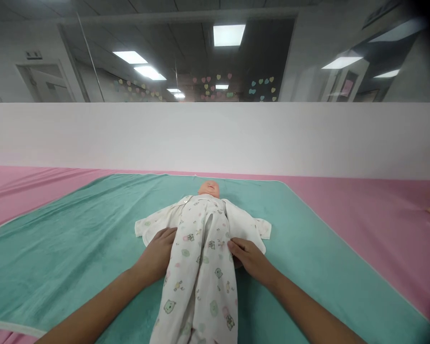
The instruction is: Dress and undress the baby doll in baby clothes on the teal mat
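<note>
In the head view, we see the doll (pixel 209 188) at the middle of the frame, apparently face up, with only its head clear of the patterned garment (pixel 215 272) laid over it. That garment runs to the bottom edge in two leg-like lengths. A white top (pixel 247 231) spreads to both sides beneath, probably opened flat so the body can lie on it. At centre-left, our left hand (pixel 158 255) rests against the garment's edge, fingertips partly hidden; we cannot tell whether it grips. At centre-right, our right hand (pixel 250 258) has thumb and finger closed on the opposite edge, seemingly to keep the cloth straight. The teal blanket (pixel 93 234) likely serves as padding.
</note>
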### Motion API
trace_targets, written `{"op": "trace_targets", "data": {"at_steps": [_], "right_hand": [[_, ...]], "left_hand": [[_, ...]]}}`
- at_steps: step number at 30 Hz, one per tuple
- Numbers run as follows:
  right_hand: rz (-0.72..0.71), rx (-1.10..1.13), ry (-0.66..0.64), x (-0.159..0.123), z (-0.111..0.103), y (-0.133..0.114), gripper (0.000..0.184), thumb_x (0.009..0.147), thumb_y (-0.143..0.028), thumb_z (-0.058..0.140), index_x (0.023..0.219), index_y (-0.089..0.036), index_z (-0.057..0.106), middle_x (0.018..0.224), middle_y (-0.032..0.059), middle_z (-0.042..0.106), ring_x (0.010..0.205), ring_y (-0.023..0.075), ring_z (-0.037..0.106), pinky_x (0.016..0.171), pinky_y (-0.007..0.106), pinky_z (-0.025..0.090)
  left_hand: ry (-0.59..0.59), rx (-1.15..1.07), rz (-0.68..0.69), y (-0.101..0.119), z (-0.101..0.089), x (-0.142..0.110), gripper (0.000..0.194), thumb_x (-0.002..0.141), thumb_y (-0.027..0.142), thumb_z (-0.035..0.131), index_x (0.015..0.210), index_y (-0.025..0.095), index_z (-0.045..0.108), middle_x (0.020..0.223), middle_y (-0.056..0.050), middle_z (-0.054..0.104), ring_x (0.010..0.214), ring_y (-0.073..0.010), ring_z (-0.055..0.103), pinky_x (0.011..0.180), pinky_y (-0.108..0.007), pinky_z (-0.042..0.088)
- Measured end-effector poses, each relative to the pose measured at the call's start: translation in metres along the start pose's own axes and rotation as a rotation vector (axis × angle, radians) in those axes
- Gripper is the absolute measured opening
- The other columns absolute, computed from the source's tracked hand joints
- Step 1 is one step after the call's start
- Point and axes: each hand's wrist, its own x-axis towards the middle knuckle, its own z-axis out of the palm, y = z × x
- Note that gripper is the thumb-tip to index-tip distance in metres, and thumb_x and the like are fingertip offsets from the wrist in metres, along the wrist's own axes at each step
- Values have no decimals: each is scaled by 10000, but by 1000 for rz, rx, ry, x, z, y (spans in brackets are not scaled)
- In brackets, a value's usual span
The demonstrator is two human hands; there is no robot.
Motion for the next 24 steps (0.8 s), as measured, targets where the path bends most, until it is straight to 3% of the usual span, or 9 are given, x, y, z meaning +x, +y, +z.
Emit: {"op": "trace_targets", "data": {"at_steps": [3, 6, 8, 11, 15, 18, 22, 24], "right_hand": [[111, 158, -43, -3, 4, -6, 395, 807, -543, 474, 738, -169, 582, 753, 21, 576, 679, 156, 520, 648, 303, 438], [122, 373, -69, -6, 6, -17, 370, 781, -486, 561, 1015, -201, 591, 1024, 55, 609, 900, 200, 567, 830, 350, 449], [154, 445, -48, -7, 8, -23, 436, 747, -432, 623, 1116, -210, 556, 1098, 65, 602, 957, 219, 571, 874, 380, 446], [215, 471, 42, -6, 14, -28, 465, 719, -368, 653, 1144, -208, 551, 1112, 69, 611, 977, 245, 580, 882, 418, 454], [214, 507, 187, -2, 17, -23, 436, 747, -380, 613, 1155, -239, 550, 1135, 53, 609, 987, 249, 587, 857, 413, 477], [198, 537, 194, 0, 17, -18, 451, 761, -412, 598, 1182, -269, 528, 1157, 42, 601, 970, 238, 597, 813, 383, 504], [154, 543, 195, 0, 16, -16, 460, 767, -421, 588, 1190, -255, 517, 1159, 57, 599, 957, 243, 602, 771, 363, 519], [123, 525, 213, -1, 15, -17, 478, 775, -436, 571, 1209, -252, 499, 1164, 67, 594, 952, 249, 603, 741, 357, 523]], "left_hand": [[55, -88, -1, 13, 1, 7, 297, 812, 256, 491, 1082, 244, 613, 1059, -66, 609, 1037, -232, 509, 906, -376, 391], [17, -185, -5, 19, 9, 12, 242, 796, 272, 508, 1003, 242, 630, 1019, -44, 621, 956, -217, 539, 841, -349, 425], [-26, -210, 11, 21, 15, 14, 206, 776, 253, 527, 953, 243, 632, 993, -32, 627, 947, -217, 538, 826, -344, 430], [-51, -189, 17, 20, 21, 14, 159, 772, 216, 530, 891, 232, 634, 968, -37, 632, 960, -229, 530, 834, -363, 425], [-55, -237, 93, 20, 22, 10, 252, 772, 229, 556, 1017, 263, 606, 1087, -25, 605, 1049, -226, 504, 908, -370, 397], [-28, -223, 157, 22, 24, 7, 313, 772, 163, 533, 1056, 278, 594, 1106, -18, 596, 1091, -221, 484, 949, -377, 369], [-8, -139, 207, 24, 22, 5, 260, 758, 78, 473, 921, 211, 625, 945, -56, 632, 997, -236, 521, 918, -416, 369], [-23, -202, 211, 28, 14, 2, 264, 750, 59, 456, 903, 204, 616, 941, -54, 631, 968, -228, 531, 889, -402, 386]]}}
